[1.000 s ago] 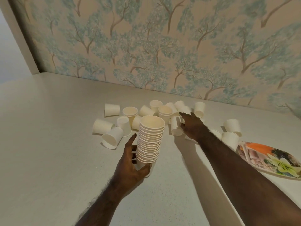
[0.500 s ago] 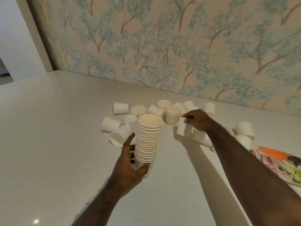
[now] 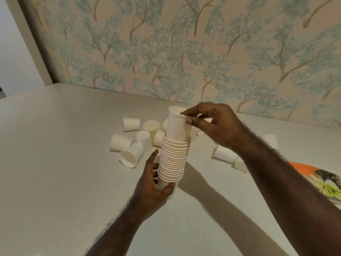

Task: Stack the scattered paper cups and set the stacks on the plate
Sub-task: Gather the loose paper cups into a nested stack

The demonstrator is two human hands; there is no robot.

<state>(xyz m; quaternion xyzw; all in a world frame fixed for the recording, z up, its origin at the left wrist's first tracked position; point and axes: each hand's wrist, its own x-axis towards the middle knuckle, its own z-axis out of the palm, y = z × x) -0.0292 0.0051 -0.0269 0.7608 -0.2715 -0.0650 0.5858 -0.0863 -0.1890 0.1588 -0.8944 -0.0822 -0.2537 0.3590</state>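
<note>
A tall stack of white paper cups stands upright above the counter, with my left hand gripping its lowest cups. My right hand pinches the rim of a single paper cup whose base sits in the top of the stack. Several loose cups lie scattered on the counter behind and left of the stack, some upright, some on their sides. More cups lie to the right, under my right forearm. A colourful flowered plate sits at the right edge, partly hidden by my arm.
The pale speckled counter runs back to a wall with tree-patterned wallpaper. A white wall corner stands at the far left.
My right hand picked a cup off the counter and carried it back and up onto the top of the stack. My left hand kept holding the stack.
</note>
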